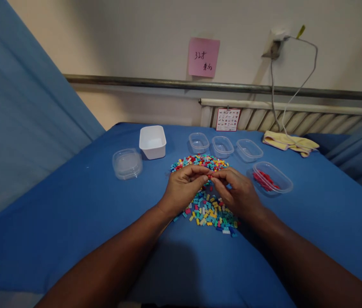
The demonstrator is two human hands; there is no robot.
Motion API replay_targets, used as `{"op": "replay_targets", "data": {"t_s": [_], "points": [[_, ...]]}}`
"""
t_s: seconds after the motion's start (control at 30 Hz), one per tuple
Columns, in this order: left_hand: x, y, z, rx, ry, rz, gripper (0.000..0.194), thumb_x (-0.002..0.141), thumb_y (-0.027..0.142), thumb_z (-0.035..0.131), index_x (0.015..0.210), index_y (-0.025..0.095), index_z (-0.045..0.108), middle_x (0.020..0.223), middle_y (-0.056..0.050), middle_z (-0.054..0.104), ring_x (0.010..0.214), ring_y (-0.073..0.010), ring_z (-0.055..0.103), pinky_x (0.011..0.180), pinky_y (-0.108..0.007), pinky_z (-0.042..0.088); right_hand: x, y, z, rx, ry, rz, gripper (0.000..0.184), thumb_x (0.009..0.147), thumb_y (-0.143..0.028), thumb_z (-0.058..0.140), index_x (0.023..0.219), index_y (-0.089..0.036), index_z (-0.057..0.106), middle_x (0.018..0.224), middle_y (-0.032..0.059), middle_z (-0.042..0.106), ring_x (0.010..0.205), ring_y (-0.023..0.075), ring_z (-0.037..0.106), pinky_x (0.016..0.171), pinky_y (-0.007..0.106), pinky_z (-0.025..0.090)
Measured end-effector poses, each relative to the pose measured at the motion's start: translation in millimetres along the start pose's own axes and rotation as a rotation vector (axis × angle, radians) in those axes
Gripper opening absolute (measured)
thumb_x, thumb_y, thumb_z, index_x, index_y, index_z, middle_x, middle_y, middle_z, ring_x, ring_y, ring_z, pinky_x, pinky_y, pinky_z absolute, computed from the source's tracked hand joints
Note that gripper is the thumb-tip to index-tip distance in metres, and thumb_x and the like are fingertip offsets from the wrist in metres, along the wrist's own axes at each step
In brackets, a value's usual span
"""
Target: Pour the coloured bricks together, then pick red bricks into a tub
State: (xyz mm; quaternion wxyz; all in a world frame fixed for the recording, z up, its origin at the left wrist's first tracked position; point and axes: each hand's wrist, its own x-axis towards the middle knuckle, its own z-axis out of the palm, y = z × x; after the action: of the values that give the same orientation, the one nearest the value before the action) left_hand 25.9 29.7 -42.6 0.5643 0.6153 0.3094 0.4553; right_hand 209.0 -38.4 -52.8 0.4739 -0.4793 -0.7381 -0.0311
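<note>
My left hand (185,185) and my right hand (236,188) meet over a heap of small toy building bricks (211,209) in many colours. Both hands are closed in a pinch, their fingertips nearly touching. Between them shows a small red brick (210,176), partly hidden by the fingers. Part of the heap lies behind the hands, and a looser spread of yellow, teal, blue and white bricks lies in front. To the right of my right hand, a clear plastic container (285,179) holds several red bricks (265,180).
Three clear containers (222,146) stand in a row behind the heap. At the left are a white tub (153,143) and stacked clear lids (127,164). A yellow cloth (289,142) lies at the back right, near a cable (285,111). Blue cloth (81,205) covers the table.
</note>
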Motion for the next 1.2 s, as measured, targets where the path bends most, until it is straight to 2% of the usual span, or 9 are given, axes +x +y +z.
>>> {"op": "replay_targets", "data": {"t_s": [0.23, 0.5, 0.73, 1.03, 1.2], "points": [[-0.4, -2.1, -0.1, 0.018, 0.003, -0.001, 0.020, 0.084, 0.028, 0.086, 0.103, 0.020, 0.085, 0.100, -0.005, 0.084, 0.089, -0.0166, 0.076, 0.083, -0.029, 0.061, 0.6, 0.0, 0.1, -0.053, 0.002, -0.050, 0.009, 0.108, -0.019, 0.063, 0.115, -0.023, 0.069, 0.101, 0.0064, 0.079, 0.092, 0.0218, 0.074, 0.080, 0.036, 0.058], [1.6, -4.5, 0.0, -0.016, 0.010, -0.011, 0.021, 0.082, 0.028, 0.088, 0.101, 0.020, 0.085, 0.100, -0.005, 0.085, 0.092, -0.0165, 0.077, 0.087, -0.029, 0.062, 2.0, -2.1, -1.1, -0.035, -0.011, -0.034, 0.010, 0.109, -0.020, 0.062, 0.113, -0.023, 0.070, 0.101, 0.0068, 0.080, 0.091, 0.0213, 0.075, 0.079, 0.036, 0.060], [1.3, -5.9, 3.4, -0.073, 0.022, -0.080, 0.026, 0.080, 0.031, 0.091, 0.103, 0.018, 0.085, 0.101, -0.007, 0.085, 0.088, -0.0171, 0.077, 0.081, -0.029, 0.063, 0.2, -1.5, 1.1, -0.023, 0.009, 0.024, 0.009, 0.109, -0.023, 0.062, 0.111, -0.024, 0.071, 0.099, 0.0065, 0.080, 0.090, 0.0216, 0.076, 0.080, 0.037, 0.061], [0.5, -8.7, 6.0, -0.083, 0.038, -0.037, 0.023, 0.083, 0.029, 0.089, 0.103, 0.020, 0.084, 0.102, -0.005, 0.084, 0.094, -0.0157, 0.076, 0.088, -0.027, 0.060, -2.4, 0.8, 6.2, 0.017, 0.026, 0.085, 0.008, 0.109, -0.028, 0.064, 0.108, -0.023, 0.072, 0.098, 0.0060, 0.079, 0.088, 0.0211, 0.074, 0.080, 0.036, 0.060], [1.6, -6.9, 4.9, -0.123, 0.032, -0.075, 0.026, 0.078, 0.029, 0.092, 0.100, 0.019, 0.083, 0.097, -0.004, 0.083, 0.087, -0.0147, 0.074, 0.086, -0.028, 0.060, -3.6, 0.7, 6.0, 0.015, 0.045, 0.120, 0.009, 0.109, -0.030, 0.065, 0.110, -0.024, 0.072, 0.098, 0.0053, 0.079, 0.086, 0.0210, 0.074, 0.079, 0.036, 0.060]]}}
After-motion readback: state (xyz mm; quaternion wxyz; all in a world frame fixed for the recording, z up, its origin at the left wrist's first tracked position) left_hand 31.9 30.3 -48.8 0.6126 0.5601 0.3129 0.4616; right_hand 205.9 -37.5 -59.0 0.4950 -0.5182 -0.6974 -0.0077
